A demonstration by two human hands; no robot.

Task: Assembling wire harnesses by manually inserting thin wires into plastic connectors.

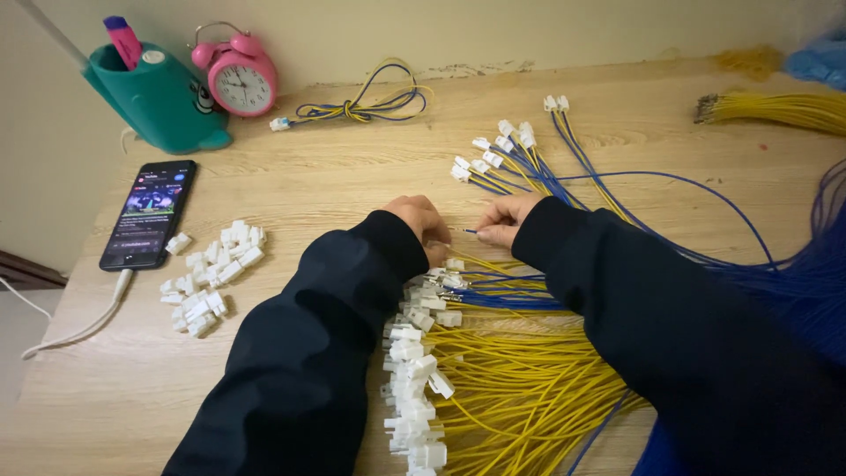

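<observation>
At the middle of the tabletop (352,185), the right hand (507,219) pinches a blue wire (470,232), its tip pointing left toward the clenched left hand (419,220), above piled yellow wires (520,388) and white plugs (414,370).

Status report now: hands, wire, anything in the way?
Left hand closed, contents hidden. Right hand pinching blue wire. Finished yellow wires piled beneath the sleeves.

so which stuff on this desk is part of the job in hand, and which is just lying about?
In use: left hand, right hand, blue wire, yellow wires, loose white plugs, finished leads.

Lying about: phone, pink alarm clock, teal pen holder.
</observation>
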